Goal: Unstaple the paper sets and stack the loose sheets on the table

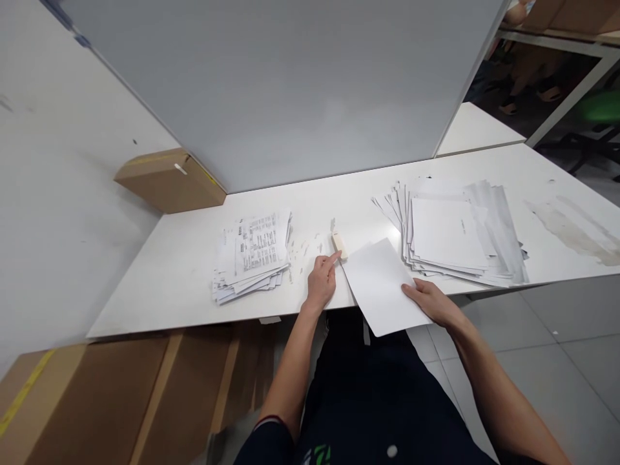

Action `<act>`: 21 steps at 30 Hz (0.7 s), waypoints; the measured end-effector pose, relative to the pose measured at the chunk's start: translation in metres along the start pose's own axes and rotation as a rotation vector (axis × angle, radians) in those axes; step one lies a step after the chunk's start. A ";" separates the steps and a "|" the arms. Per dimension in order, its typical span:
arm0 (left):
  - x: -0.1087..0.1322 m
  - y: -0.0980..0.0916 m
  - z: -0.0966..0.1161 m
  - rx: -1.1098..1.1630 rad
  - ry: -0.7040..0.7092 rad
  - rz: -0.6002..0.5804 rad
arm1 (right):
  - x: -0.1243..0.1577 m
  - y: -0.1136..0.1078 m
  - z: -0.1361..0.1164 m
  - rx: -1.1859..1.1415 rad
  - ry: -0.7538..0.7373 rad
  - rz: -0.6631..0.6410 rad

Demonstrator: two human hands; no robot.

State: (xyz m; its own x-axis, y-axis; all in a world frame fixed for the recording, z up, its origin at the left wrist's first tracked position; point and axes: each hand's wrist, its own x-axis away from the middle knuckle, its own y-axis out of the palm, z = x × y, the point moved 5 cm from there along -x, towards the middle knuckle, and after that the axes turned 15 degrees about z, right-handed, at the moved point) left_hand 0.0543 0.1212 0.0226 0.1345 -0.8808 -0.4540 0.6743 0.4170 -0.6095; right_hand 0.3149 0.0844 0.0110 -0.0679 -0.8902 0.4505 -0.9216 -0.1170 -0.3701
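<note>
My left hand (322, 282) has its index finger stretched onto the near end of a small cream-coloured block-shaped device (338, 243), with the other fingers curled in. The device lies on the white table; its exact kind is not clear. My right hand (431, 301) pinches the right edge of a blank white sheet of paper (382, 284), thumb on top. The sheet's upper left corner meets the device close to my left fingertip, and its lower part hangs past the table's front edge. Whether more sheets lie beneath it cannot be seen.
A messy stack of papers (450, 232) sits to the right, and a smaller pile of printed papers (252, 255) to the left. Small scraps dot the white table (179, 271). A grey panel (310, 97) rises behind; cardboard boxes (169, 181) stand at left.
</note>
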 end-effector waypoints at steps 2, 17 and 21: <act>0.001 0.002 -0.001 -0.041 0.008 -0.018 | -0.002 0.001 -0.001 0.012 -0.008 0.015; 0.006 0.007 0.000 -0.145 0.089 -0.047 | 0.005 -0.005 -0.014 0.090 -0.051 0.080; 0.007 0.003 0.001 -0.114 0.101 -0.007 | 0.007 -0.040 -0.027 0.169 -0.095 0.281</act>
State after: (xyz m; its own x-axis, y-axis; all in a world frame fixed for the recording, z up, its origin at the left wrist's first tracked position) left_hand 0.0579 0.1160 0.0176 0.0525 -0.8591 -0.5091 0.5875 0.4388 -0.6800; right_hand 0.3413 0.0952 0.0514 -0.2665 -0.9342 0.2371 -0.7949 0.0740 -0.6022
